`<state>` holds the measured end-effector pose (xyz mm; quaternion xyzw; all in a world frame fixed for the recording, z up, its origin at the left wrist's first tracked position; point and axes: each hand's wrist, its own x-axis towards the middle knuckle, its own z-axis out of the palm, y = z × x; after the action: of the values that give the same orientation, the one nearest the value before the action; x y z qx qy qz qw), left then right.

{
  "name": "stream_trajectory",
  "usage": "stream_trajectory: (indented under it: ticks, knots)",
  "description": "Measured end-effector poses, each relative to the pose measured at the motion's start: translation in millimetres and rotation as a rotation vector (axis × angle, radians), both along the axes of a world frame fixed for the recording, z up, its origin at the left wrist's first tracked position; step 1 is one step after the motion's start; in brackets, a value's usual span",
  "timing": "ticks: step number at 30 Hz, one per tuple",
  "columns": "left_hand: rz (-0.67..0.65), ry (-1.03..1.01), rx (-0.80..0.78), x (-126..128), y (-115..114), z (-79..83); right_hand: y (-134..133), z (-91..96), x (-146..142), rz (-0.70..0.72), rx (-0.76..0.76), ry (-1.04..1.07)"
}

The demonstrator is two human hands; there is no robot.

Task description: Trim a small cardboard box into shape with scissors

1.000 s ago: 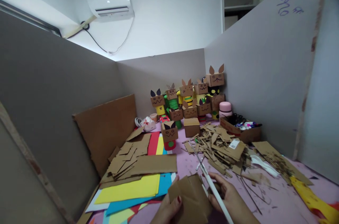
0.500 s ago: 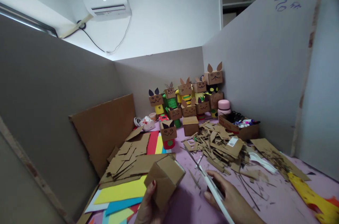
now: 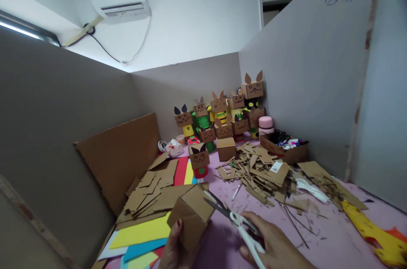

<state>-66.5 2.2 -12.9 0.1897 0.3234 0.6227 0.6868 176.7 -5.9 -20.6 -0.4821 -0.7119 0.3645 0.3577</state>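
Head view: the left hand (image 3: 173, 247) clasps a tilted cardboard box (image 3: 190, 218) low over the near middle of the pink table (image 3: 318, 239). Just right of it, the right hand (image 3: 275, 245) grips scissors (image 3: 237, 218), whose parted blades point far-left at the box's upper edge.

Small brown cardboard box (image 3: 190, 216), plain, closed on top, tilted with one corner toward the camera, just right of the yellow sheet (image 3: 143, 233), gripped from below by the left hand (image 3: 173, 248). Scissors (image 3: 233, 218) with white handles and dark blades (slightly parted), farther right of that sheet, held in the right hand (image 3: 275, 245), tips at the box's upper edge.
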Motion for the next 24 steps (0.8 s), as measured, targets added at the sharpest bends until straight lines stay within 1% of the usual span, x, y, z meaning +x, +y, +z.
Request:
stream_trajectory:
  ticks: [3, 6, 8, 14, 24]
  knots:
    - [-0.045, 0.007, -0.006, 5, -2, 0.7, 0, 1.7, 0, 0.019, 0.007, 0.009]
    - [-0.11, 0.006, -0.02, 10, -4, 6.3, 1, -0.4, 0, 0.029, 0.026, -0.01]
    - [-0.126, 0.01, -0.03, 12, -5, 10.4, 2, -2.9, 0, 0.032, 0.042, -0.016]
    - [-0.148, 0.021, -0.053, 15, -8, 16.8, 1, -3.5, 0, 0.004, 0.029, -0.026]
    - [-0.161, 0.036, -0.054, 17, -12, 15.4, 1, -2.5, 0, 0.016, 0.035, -0.019]
